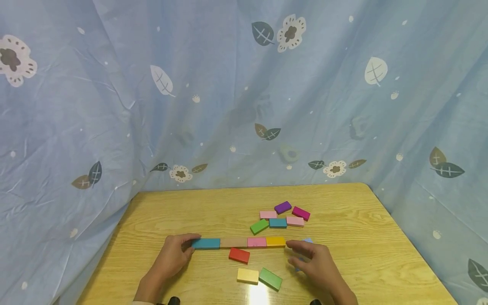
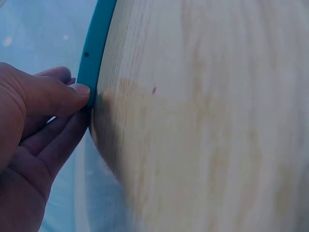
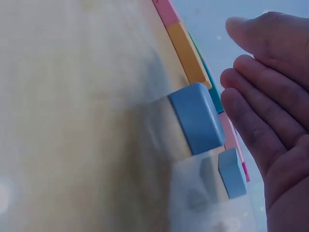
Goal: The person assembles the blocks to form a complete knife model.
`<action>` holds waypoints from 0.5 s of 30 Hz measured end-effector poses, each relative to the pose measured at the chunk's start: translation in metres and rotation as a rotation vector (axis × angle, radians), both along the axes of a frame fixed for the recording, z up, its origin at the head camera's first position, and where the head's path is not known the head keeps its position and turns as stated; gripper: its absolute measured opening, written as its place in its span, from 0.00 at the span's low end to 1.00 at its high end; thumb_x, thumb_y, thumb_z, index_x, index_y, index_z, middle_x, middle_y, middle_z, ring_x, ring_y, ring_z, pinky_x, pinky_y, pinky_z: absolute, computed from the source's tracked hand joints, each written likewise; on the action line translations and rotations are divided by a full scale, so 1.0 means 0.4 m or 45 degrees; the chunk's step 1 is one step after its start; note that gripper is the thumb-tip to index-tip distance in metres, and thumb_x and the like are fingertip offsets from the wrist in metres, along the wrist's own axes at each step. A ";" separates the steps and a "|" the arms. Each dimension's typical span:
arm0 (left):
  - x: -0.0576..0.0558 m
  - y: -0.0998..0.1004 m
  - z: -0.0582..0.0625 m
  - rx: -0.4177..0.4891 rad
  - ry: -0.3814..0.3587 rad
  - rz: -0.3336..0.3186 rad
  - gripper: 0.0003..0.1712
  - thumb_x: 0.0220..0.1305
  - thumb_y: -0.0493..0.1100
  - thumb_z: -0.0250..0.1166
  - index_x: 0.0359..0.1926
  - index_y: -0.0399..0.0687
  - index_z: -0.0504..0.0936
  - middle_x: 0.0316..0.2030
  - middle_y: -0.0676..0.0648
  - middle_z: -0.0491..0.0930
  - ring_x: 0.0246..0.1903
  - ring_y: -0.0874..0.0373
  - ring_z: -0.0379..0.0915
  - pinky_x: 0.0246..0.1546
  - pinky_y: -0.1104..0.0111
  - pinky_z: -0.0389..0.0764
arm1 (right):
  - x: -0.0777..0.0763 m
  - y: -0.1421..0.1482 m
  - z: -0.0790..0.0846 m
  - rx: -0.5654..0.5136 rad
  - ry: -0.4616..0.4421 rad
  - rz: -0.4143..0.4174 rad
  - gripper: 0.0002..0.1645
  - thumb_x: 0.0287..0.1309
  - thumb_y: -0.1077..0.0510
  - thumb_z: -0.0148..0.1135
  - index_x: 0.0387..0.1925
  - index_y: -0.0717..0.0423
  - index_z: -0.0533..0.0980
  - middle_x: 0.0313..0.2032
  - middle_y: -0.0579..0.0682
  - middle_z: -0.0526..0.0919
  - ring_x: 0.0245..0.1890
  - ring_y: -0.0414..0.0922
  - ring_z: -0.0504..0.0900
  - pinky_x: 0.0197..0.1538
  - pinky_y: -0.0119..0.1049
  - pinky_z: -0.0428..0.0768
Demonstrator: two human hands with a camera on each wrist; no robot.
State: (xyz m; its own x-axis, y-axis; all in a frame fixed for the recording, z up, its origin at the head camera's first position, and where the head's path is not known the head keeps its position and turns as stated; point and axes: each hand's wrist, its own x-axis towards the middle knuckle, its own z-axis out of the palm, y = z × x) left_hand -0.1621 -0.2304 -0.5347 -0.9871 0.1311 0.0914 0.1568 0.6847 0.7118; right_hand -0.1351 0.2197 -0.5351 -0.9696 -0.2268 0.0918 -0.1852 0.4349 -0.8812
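A straight row of flat blocks lies on the table: a teal-blue block (image 1: 206, 243), a wood-coloured block (image 1: 233, 242), a pink block (image 1: 257, 242) and an orange-yellow block (image 1: 275, 241). My left hand (image 1: 173, 256) pinches the left end of the teal-blue block (image 2: 91, 58) between thumb and fingers. Just past the row's orange end, my right hand (image 1: 316, 260) holds nothing, thumb and fingers apart. Beneath and beside it lie two light-blue blocks (image 3: 197, 118), partly hidden by that hand in the head view.
In front of the row are a red block (image 1: 239, 255), a pale yellow block (image 1: 248, 276) and a green block (image 1: 270, 278). Behind it lies a loose cluster with a bright green block (image 1: 259, 226), a purple block (image 1: 283, 207) and several others. A patterned blue curtain (image 1: 228, 106) surrounds the table.
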 end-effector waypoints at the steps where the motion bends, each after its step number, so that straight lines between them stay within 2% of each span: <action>1: -0.001 0.001 0.000 -0.006 0.002 0.005 0.26 0.62 0.22 0.74 0.58 0.48 0.92 0.57 0.44 0.91 0.61 0.45 0.88 0.61 0.55 0.90 | 0.011 0.002 -0.001 -0.002 0.001 -0.008 0.24 0.65 0.55 0.80 0.60 0.56 0.87 0.59 0.54 0.91 0.61 0.51 0.90 0.61 0.38 0.90; 6: 0.000 0.003 0.003 -0.021 0.009 0.019 0.26 0.62 0.23 0.75 0.58 0.48 0.92 0.57 0.44 0.91 0.62 0.45 0.87 0.63 0.53 0.89 | 0.063 0.008 -0.008 0.013 -0.034 -0.044 0.25 0.63 0.53 0.81 0.59 0.55 0.88 0.57 0.51 0.92 0.60 0.43 0.90 0.63 0.39 0.90; 8: 0.001 0.003 0.003 -0.022 0.009 0.019 0.27 0.62 0.22 0.75 0.58 0.48 0.92 0.57 0.44 0.91 0.62 0.44 0.87 0.63 0.53 0.89 | 0.081 0.008 -0.010 0.023 -0.043 -0.048 0.25 0.63 0.52 0.82 0.59 0.54 0.88 0.57 0.50 0.92 0.59 0.41 0.90 0.63 0.35 0.89; 12: 0.002 0.002 0.002 -0.019 0.009 0.018 0.27 0.62 0.22 0.75 0.58 0.48 0.92 0.57 0.44 0.91 0.61 0.44 0.88 0.63 0.53 0.89 | 0.108 0.007 -0.015 0.029 0.021 -0.014 0.24 0.63 0.53 0.81 0.58 0.56 0.88 0.56 0.51 0.93 0.58 0.34 0.89 0.60 0.23 0.86; 15: 0.002 0.002 0.000 -0.009 0.005 0.008 0.27 0.62 0.22 0.74 0.58 0.47 0.91 0.58 0.43 0.91 0.61 0.44 0.88 0.61 0.55 0.90 | 0.123 0.001 -0.017 0.016 0.097 0.020 0.23 0.63 0.55 0.81 0.57 0.58 0.88 0.55 0.53 0.93 0.57 0.31 0.88 0.59 0.21 0.84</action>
